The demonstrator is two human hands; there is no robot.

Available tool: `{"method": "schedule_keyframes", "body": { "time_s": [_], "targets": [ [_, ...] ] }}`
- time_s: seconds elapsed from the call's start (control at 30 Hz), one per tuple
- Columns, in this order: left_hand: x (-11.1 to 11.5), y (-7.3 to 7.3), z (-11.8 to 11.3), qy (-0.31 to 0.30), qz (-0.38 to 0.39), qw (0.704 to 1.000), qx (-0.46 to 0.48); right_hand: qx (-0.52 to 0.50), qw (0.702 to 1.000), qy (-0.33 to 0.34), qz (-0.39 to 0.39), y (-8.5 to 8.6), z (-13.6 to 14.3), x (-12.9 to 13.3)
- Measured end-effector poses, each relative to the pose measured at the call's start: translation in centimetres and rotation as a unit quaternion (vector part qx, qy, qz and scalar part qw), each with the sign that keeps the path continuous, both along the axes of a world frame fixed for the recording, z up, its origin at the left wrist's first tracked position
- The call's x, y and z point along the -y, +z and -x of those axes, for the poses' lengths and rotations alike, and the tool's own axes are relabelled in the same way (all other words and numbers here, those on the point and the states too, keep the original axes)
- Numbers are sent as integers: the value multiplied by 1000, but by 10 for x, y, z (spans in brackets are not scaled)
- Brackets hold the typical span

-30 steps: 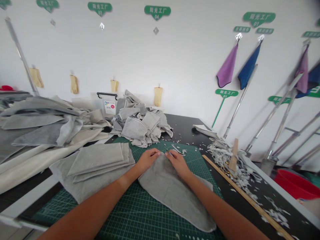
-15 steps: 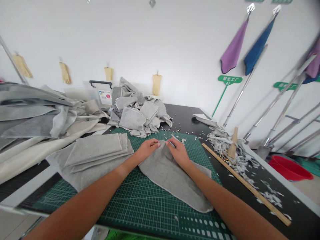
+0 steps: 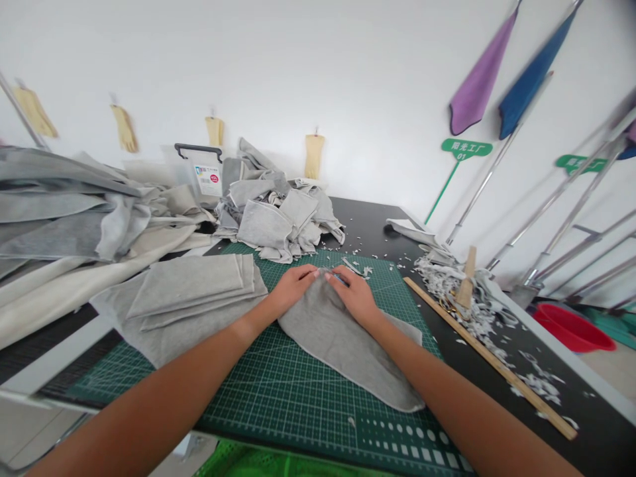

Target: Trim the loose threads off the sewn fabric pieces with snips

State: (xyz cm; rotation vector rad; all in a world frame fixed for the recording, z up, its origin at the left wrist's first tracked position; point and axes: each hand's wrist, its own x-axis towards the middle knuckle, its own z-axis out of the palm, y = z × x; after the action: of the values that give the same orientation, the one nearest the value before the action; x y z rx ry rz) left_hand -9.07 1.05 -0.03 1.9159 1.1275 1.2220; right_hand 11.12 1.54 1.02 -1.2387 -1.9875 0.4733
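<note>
A grey cloth point(image 3: 342, 351) lies slantwise on the green cutting mat point(image 3: 258, 397), its far corner gathered up between my two hands. My left hand point(image 3: 295, 287) pinches the edge of that corner between thumb and fingers. Close beside it, my right hand point(image 3: 354, 294) is closed around a slim blue-grey tool point(image 3: 340, 279). Its tip is by the cloth's edge, and the fingers hide most of it, so its exact kind is unclear. Left of my left hand rests a stack of folded grey cloths point(image 3: 191, 291).
A heap of grey pieces point(image 3: 268, 222) sits behind the mat, with a larger pile of cloth point(image 3: 64, 212) at left. To the right lie a wooden ruler point(image 3: 489, 358), white scraps point(image 3: 541, 387) and a wooden-handled thing point(image 3: 466, 281). A red basin point(image 3: 571, 328) stands beyond the table.
The view has tilted and shifted slightly. My hands have come a little closer together at the cloth's corner, and the tool's tip has moved in against the edge.
</note>
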Motion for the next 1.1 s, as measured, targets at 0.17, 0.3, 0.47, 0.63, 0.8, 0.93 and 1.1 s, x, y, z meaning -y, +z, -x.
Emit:
{"method": "schedule_keyframes", "body": {
  "time_s": [0.17, 0.3, 0.47, 0.63, 0.8, 0.93, 1.1],
  "targets": [
    [0, 1, 0, -2, -4, 1000, 9, 10, 1000, 14, -2, 4, 2, 5],
    [1, 2, -1, -14, -6, 1000, 13, 19, 1000, 19, -8, 5, 2, 9],
    [2, 3, -2, -10, -8, 1000, 10, 45, 999, 6, -17, 4, 4, 11],
    [1, 2, -1, -9, -7, 1000, 8, 56, 998, -6, -24, 3, 4, 12],
    [-2, -2, 0, -16, 10, 1000, 14, 63, 998, -9, -26, 2, 3, 12],
    [-3, -5, 1, -22, 20, 999, 18, 70, 997, -2, -24, 3, 3, 13],
    [-2, -3, 1, -35, 30, 999, 10, 74, 997, 0, -20, 3, 3, 13]
  ]
}}
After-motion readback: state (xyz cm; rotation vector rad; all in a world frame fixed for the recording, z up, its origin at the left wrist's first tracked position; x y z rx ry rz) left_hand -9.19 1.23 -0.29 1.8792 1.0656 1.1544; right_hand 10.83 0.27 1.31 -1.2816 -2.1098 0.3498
